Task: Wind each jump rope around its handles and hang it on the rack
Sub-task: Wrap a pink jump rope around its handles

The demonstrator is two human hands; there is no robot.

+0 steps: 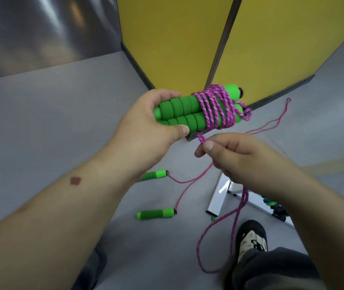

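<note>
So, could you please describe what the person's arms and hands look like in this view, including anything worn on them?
Both forearms are bare: no sleeves, gloves, watch or rings show. The left hand and right hand have short, unpainted nails. The left forearm carries a small reddish-brown patch on its upper side. No other markings are visible.

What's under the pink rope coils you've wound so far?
Under the pink braided rope coils lie two green foam handles side by side, gripped by the left hand. The wrapped stretch of foam is covered, so any gaps there can't be seen.
</note>
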